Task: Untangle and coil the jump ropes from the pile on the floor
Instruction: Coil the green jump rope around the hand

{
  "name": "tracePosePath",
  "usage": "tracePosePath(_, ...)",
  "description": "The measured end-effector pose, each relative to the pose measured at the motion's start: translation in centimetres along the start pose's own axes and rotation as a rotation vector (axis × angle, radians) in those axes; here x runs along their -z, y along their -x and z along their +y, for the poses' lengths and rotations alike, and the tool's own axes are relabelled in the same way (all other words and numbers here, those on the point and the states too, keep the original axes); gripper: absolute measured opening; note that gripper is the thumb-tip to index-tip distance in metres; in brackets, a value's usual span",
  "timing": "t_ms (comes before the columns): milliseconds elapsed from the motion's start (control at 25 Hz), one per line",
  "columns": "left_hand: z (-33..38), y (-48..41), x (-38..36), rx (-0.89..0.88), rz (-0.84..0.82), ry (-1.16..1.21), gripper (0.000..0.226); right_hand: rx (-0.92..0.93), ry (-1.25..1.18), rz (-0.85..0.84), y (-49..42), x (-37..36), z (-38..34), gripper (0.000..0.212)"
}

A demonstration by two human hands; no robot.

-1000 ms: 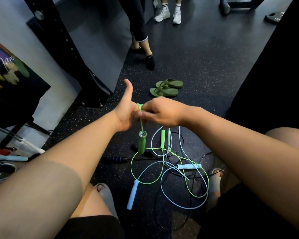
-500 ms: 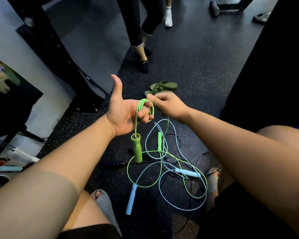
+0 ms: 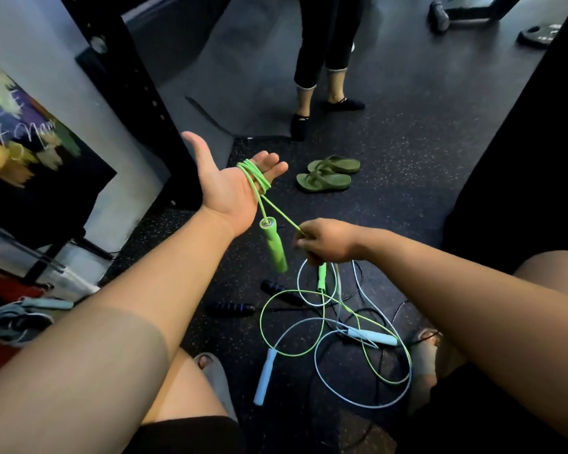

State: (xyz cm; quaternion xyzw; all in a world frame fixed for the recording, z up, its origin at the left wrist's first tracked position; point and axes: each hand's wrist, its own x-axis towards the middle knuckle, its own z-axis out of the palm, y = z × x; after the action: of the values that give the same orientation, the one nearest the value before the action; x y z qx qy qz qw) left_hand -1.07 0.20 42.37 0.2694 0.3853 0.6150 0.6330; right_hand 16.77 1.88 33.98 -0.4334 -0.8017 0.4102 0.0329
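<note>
The left hand [image 3: 230, 181] is held out palm up on an extended forearm, fingers straight and thumb spread wide. Nothing is gripped, but several turns of the green rope [image 3: 256, 176] are looped round the fingers, and one green handle [image 3: 274, 247] is seen hanging from them just below the wrist. The right hand [image 3: 325, 242] is held lower and nearer, knuckles up, fingers curled and pinching the green cord, which is drawn taut up to the coil. The pile [image 3: 335, 322] — green, pale blue and black cords with their handles — is seen lying tangled on the floor [image 3: 407, 142] beneath the right hand.
</note>
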Motion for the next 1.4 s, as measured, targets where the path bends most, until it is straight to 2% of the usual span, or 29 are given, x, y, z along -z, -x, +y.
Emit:
tracePosePath(120, -0.5, -0.8, 0.7, -0.025, 0.095, -0.165, 0.115, 0.044, 0.218, 0.059, 0.5, 1.3, -2.0, 0.023)
tracePosePath(240, -2.0, -1.6, 1.5, 0.078, 0.113, -0.5, 0.114, 0.164, 0.348, 0.176, 1.2, 2.6, -3.5, 0.028)
tracePosePath(320, -3.1, -1.8, 1.9, 0.181, 0.036, -0.666, 0.123, 0.231, 0.395, 0.252, 1.6, 3.6, -3.9, 0.029)
tracePosePath(440, -3.9, -1.2, 1.3, 0.32, -0.222, -0.83, 0.138, 0.296, 0.337, 0.334, 2.0, 4.8, -3.6, 0.024)
tracePosePath(560, -3.8, -0.5, 0.5, 0.405, -0.356, -0.882, 0.125, 0.359, 0.233, 0.369, 2.2, 5.5, -2.8, 0.019)
tracePosePath(760, -3.0, 0.6, -0.8, 0.403, -0.433, -0.79, 0.112, 0.365, -0.197, 0.4, 1.6, 6.2, -0.4, 0.03)
tracePosePath(840, -2.5, 1.0, -1.5, 0.386, -0.447, -0.721, 0.108, 0.344, -0.275, 0.436, 1.0, 5.5, 0.5, 0.038)
tracePosePath(1000, -1.1, 1.6, -2.0, 0.36, -0.429, -0.431, 0.1, 0.239, -0.369, 0.476, 0.1, 3.8, 1.2, 0.04)
tracePosePath(1120, -0.3, 1.3, -1.9, 0.246, -0.335, -0.139, 0.102, 0.098, -0.474, 0.356, -0.7, 1.7, 0.9, 0.041)
tracePosePath(1200, 0.2, 1.0, -1.8, 0.161, -0.245, -0.015, 0.103, 0.034, -0.375, 0.211, -1.1, 0.1, 1.2, 0.037)
tracePosePath(1280, 0.6, 0.8, -1.7, 0.078, -0.149, 0.04, 0.103, -0.001, -0.16, 0.068, -1.0, -0.8, 1.7, 0.031)
tracePosePath(1400, 0.7, 0.2, -1.3, -0.049, 0.025, -0.001, 0.096, -0.012, -0.03, -0.017, -0.6, -0.3, 1.4, 0.025)
